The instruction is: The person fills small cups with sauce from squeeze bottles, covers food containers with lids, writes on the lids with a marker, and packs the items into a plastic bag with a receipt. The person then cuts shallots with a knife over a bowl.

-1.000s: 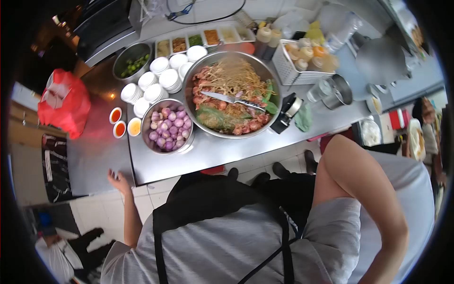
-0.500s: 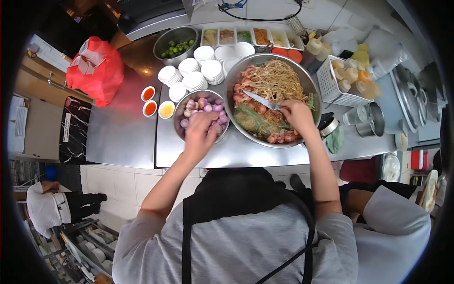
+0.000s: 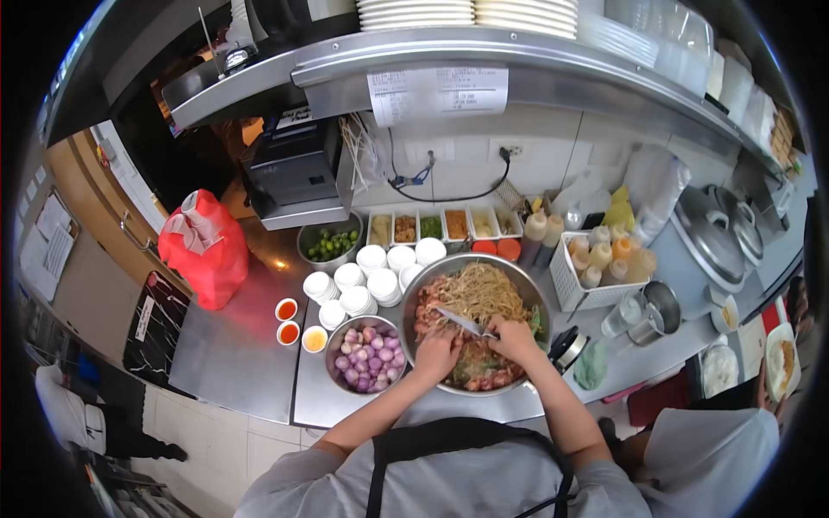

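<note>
My right hand (image 3: pixel 514 338) is closed round the handle of a knife (image 3: pixel 464 321), its blade pointing left across a large steel bowl (image 3: pixel 542 302). Inside that bowl lie brown noodle-like strands (image 3: pixel 484 289), reddish pieces (image 3: pixel 432 295) and some green stuff under clear plastic. My left hand (image 3: pixel 438 354) is at the bowl's left side, near the blade, with its fingers curled in; whatever they hold is hidden. Just left stands a smaller steel bowl (image 3: pixel 332 377) of purple shallots (image 3: pixel 371 356).
Stacked white cups (image 3: pixel 357 300), sauce cups (image 3: pixel 288 332) and a bowl of limes (image 3: pixel 331 245) stand to the left. A basket of squeeze bottles (image 3: pixel 596 268) and a metal pot (image 3: pixel 658 312) are at the right. Overhead runs a shelf (image 3: pixel 535 56); another person (image 3: pixel 717 457) stands at right.
My left hand has moved from the shallot bowl to the large bowl, beside the knife. My right hand still grips the knife. The view has tilted up, showing the shelf.
</note>
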### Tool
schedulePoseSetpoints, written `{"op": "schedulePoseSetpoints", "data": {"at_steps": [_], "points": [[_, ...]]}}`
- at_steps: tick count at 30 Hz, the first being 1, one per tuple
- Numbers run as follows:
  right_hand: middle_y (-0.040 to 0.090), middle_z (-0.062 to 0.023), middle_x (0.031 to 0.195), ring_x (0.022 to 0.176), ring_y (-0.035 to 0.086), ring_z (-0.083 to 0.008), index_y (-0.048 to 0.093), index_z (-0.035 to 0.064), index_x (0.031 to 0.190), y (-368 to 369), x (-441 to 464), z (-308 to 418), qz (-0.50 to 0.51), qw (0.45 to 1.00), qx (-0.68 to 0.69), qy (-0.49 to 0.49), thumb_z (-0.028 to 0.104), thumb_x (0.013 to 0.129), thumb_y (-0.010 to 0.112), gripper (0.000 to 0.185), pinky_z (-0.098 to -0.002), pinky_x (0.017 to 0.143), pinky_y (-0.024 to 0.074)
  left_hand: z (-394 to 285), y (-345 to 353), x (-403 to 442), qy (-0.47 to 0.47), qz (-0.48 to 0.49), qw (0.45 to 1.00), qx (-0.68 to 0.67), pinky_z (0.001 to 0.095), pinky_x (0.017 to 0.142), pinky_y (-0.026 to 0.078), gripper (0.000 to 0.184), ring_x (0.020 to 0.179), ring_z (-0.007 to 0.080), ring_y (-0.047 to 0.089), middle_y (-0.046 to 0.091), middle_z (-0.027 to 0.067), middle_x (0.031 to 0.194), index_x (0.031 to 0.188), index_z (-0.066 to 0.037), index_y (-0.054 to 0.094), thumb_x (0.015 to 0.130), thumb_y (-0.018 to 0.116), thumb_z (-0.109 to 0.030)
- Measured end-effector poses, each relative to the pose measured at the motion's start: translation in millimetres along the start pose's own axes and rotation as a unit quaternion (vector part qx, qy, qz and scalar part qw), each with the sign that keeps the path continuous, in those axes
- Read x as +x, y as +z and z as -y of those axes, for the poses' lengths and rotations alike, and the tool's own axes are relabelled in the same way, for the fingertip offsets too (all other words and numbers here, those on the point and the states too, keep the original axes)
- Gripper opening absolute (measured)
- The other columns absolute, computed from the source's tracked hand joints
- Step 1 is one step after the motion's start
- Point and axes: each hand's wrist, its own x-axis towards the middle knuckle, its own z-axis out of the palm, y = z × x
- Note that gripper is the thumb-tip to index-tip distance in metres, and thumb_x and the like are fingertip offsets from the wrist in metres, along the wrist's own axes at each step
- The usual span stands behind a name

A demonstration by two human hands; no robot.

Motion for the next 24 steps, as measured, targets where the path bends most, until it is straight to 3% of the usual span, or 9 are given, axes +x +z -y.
{"op": "schedulePoseSetpoints", "data": {"at_steps": [3,9,12,14,15,17,19,23,24], "points": [[0.062,-0.0111,0.081,0.075,0.060,-0.0288,0.056,0.0094,0.084,-8.3,-4.5,-0.5,-0.021,1.000,-0.002,-0.024,0.020,0.067,0.062,0.021,-0.0425,0.073,0.0417,-3.3,3.8,1.1,-0.022,0.033,0.999,0.000,0.0390,0.076,0.043,0.017,0.086,0.0316,0.054,0.058,0.0157,0.081,0.079,-0.002,0.056,0.066,0.061,-0.013],[0.061,-0.0148,0.086,0.075,0.059,-0.0316,0.054,0.0071,0.085,-24.5,-12.9,5.7,-0.058,0.996,-0.017,-0.064,0.015,0.069,0.059,0.019,-0.0432,0.069,0.0436,-3.1,-7.9,4.8,-0.034,0.042,0.998,-0.012,0.0381,0.073,0.044,0.024,0.082,0.0293,0.055,0.058,0.0136,0.078,0.082,-0.004,0.057,0.062,0.065,-0.016],[0.060,-0.0174,0.081,0.073,0.058,-0.0344,0.051,0.0060,0.087,-50.5,-22.3,22.0,-0.063,0.997,0.031,-0.025,0.014,0.073,0.056,0.017,-0.0433,0.064,0.0453,-6.2,-24.9,11.5,-0.084,0.012,0.991,-0.106,0.0374,0.066,0.047,0.028,0.073,0.0310,0.058,0.059,0.0154,0.078,0.087,-0.001,0.055,0.066,0.064,-0.017],[0.059,-0.0198,0.074,0.069,0.058,-0.0370,0.048,0.0052,0.095,-51.8,-25.8,16.1,-0.096,0.993,0.061,-0.014,0.013,0.078,0.053,0.020,-0.0444,0.059,0.0454,-7.0,-28.2,14.7,-0.090,-0.017,0.975,-0.204,0.0318,0.060,0.048,0.024,0.062,0.0229,0.059,0.059,0.0129,0.075,0.090,-0.001,0.054,0.070,0.061,-0.012],[0.059,-0.0198,0.074,0.069,0.058,-0.0370,0.048,0.0052,0.095,-50.2,-27.3,14.0,-0.086,0.994,0.062,-0.009,0.013,0.078,0.053,0.020,-0.0444,0.059,0.0454,-4.8,-26.5,15.6,-0.078,-0.029,0.965,-0.251,0.0288,0.058,0.048,0.021,0.060,0.0181,0.058,0.059,0.0104,0.074,0.092,-0.001,0.054,0.073,0.059,-0.010],[0.058,-0.0219,0.077,0.072,0.057,-0.0382,0.049,0.0047,0.106,-45.2,-31.6,12.6,-0.157,0.971,0.170,-0.062,0.012,0.079,0.052,0.028,-0.0435,0.061,0.0451,17.3,-0.1,13.8,-0.147,0.005,0.866,-0.477,0.0226,0.059,0.046,0.016,0.064,0.0092,0.056,0.058,0.0036,0.076,0.095,-0.002,0.055,0.080,0.055,-0.007],[0.058,-0.0236,0.085,0.077,0.058,-0.0376,0.048,0.0039,0.114,-37.3,-36.7,14.6,-0.212,0.951,0.197,-0.111,0.011,0.083,0.049,0.032,-0.0393,0.065,0.0460,2.3,-13.7,18.4,-0.187,0.016,0.824,-0.535,0.0205,0.062,0.046,0.015,0.069,0.0070,0.054,0.057,0.0001,0.080,0.096,-0.002,0.056,0.081,0.056,-0.005],[0.056,-0.0245,0.098,0.089,0.057,-0.0358,0.047,0.0034,0.117,-35.7,-61.1,32.7,-0.068,0.942,0.328,0.030,0.011,0.086,0.045,0.032,-0.0351,0.076,0.0445,-3.1,-14.6,18.7,-0.217,-0.005,0.807,-0.549,0.0205,0.066,0.046,0.024,0.072,0.0068,0.053,0.056,-0.0008,0.082,0.096,0.000,0.056,0.074,0.065,-0.002],[0.054,-0.0162,0.084,0.074,0.051,-0.0237,0.046,0.0044,0.121,-25.9,-64.7,31.6,-0.092,0.945,0.313,-0.019,0.011,0.087,0.045,0.034,-0.0300,0.068,0.0432,-5.5,-15.3,18.1,-0.220,-0.011,0.806,-0.549,0.0207,0.068,0.046,0.025,0.074,0.0079,0.054,0.056,0.0006,0.082,0.096,0.001,0.055,0.074,0.066,-0.003]]}}
